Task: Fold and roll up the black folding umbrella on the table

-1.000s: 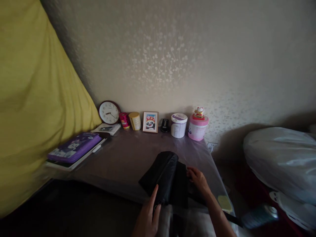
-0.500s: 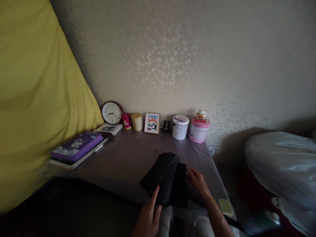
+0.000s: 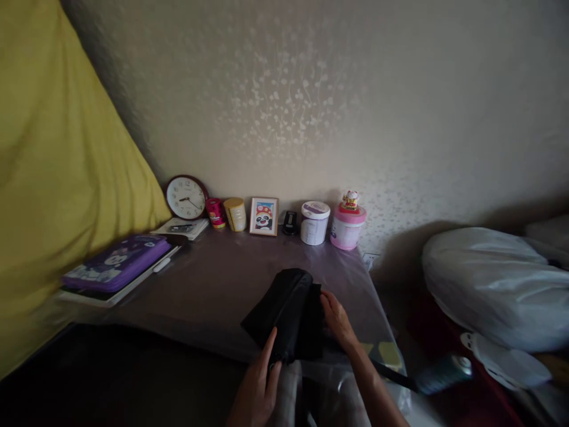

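Note:
A folded black cloth item [image 3: 280, 311], smooth and slightly shiny, is held over the near edge of the table; its exact kind does not show. At its near end, my left hand [image 3: 260, 382] grips it, index finger laid along the side and thumb close by. My right hand [image 3: 336, 317] pinches the right edge of a flat black flap. Under my right forearm a black strap or rod [image 3: 393, 376] comes out toward a blurred dark green cylinder [image 3: 444, 375] with a pale end. Whether it joins the cloth is hidden.
Along the wall stand a clock [image 3: 186, 197], a pink can [image 3: 216, 213], a yellow-lidded jar [image 3: 235, 214], a framed panda picture [image 3: 264, 216] and two tubs [image 3: 315, 225], one topped by a cat figurine [image 3: 350, 200]. A purple case [image 3: 118, 264] lies left; a bulky plastic-wrapped bundle [image 3: 484, 284] sits right.
The view has shifted slightly, so everything sits further left in the picture. Both hands keep their hold on the black cloth item. The dark green cylinder has shifted left and up.

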A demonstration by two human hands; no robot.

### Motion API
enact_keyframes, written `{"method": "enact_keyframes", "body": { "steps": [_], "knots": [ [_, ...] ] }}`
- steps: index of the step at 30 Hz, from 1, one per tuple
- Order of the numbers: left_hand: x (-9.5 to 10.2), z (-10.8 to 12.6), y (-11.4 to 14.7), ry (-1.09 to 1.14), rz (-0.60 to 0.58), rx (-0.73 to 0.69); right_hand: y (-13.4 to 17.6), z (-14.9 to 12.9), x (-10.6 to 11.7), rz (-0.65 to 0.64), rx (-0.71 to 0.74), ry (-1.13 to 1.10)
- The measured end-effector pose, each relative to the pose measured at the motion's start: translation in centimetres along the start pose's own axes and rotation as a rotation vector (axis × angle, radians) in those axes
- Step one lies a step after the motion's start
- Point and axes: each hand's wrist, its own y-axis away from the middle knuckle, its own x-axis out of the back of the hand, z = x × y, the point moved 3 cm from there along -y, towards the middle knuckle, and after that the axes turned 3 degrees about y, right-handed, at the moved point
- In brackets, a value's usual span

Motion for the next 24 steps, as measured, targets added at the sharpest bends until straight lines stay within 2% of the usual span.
{"method": "enact_keyframes", "body": {
  "steps": [7,13,17,21,24],
  "knots": [
    [0.1,-0.2,0.1,0.021,0.011,-0.026,-0.5,1.2,-0.6,-0.008,-0.111,0.151],
    [0.2,-0.3,0.0,0.077,0.008,-0.009,-0.3,1.7,-1.8,0.091,-0.045,0.286],
    [0.9,0.5,0.1,0.164,0.043,0.089,-0.1,1.7,-1.6,0.125,-0.005,0.236],
    [1.2,1.2,0.2,0.259,-0.004,0.224,-0.1,1.0,-0.7,0.175,0.025,0.096],
    [1.1,1.4,0.2,0.278,-0.002,0.221,-0.3,0.1,-0.4,0.185,0.034,-0.007]
  ]
}}
